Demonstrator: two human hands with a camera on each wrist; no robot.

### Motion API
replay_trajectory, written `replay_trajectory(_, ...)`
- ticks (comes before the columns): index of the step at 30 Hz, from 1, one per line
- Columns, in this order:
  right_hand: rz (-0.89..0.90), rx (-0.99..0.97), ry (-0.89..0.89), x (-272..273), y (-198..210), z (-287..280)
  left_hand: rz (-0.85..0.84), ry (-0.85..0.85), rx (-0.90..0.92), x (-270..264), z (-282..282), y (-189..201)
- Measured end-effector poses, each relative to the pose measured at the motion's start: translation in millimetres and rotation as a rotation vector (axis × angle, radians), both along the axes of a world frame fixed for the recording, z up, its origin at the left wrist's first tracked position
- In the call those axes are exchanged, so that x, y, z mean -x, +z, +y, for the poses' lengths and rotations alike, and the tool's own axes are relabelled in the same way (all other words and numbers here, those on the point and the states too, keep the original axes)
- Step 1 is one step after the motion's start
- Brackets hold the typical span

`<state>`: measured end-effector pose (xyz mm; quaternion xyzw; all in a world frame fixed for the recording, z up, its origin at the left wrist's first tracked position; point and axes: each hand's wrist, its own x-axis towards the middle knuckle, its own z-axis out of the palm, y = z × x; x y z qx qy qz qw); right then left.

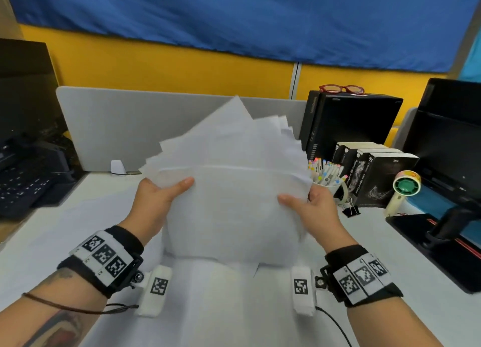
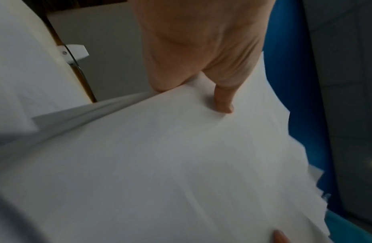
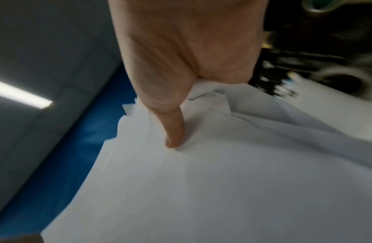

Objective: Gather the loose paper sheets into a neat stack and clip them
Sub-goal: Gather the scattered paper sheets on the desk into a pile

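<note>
A ragged bundle of white paper sheets (image 1: 231,190) stands on end on the white desk, its top corners fanned out unevenly. My left hand (image 1: 158,198) grips its left edge, thumb across the front sheet. My right hand (image 1: 312,203) grips the right edge the same way. In the left wrist view my left hand (image 2: 201,65) presses its thumb on the paper sheets (image 2: 160,164). In the right wrist view my right hand (image 3: 181,65) pins the misaligned paper sheets (image 3: 222,180) with its thumb. A black binder clip (image 1: 351,211) lies on the desk right of my right hand.
A white cup of coloured markers (image 1: 326,174) stands just behind my right hand. Black boxes (image 1: 374,174), a small hand fan (image 1: 404,187) and a monitor (image 1: 450,143) fill the right side. A grey divider (image 1: 117,127) runs along the back; a keyboard (image 1: 23,182) sits far left.
</note>
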<state>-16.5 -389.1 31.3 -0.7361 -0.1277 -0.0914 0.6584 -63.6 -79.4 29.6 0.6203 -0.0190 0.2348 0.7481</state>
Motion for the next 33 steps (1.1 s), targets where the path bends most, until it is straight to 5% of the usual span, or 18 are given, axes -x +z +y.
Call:
replay_trajectory(5,-0.128,-0.048,-0.010,1,19,9,-0.111,0.117,-0.033,8,-6,4)
replay_trajectory(11,0.185,-0.076,0.038,-11,-47,-15,0.230,-0.049,-0.001,-1,14,-46)
replay_trajectory(14,0.344,-0.171,0.024,-17,-74,-30,0.264,-0.077,0.005,-4,14,-58)
replay_trajectory(20,0.071,-0.106,-0.010,-15,-25,-19,0.130,-0.133,-0.128,-3,6,-34)
replay_trajectory(25,-0.165,-0.027,-0.009,-6,8,-2,0.058,-0.048,-0.064,-4,1,-22)
replay_trajectory(33,-0.053,-0.202,0.077,-10,10,-12,0.114,-0.214,-0.055,-3,1,-32)
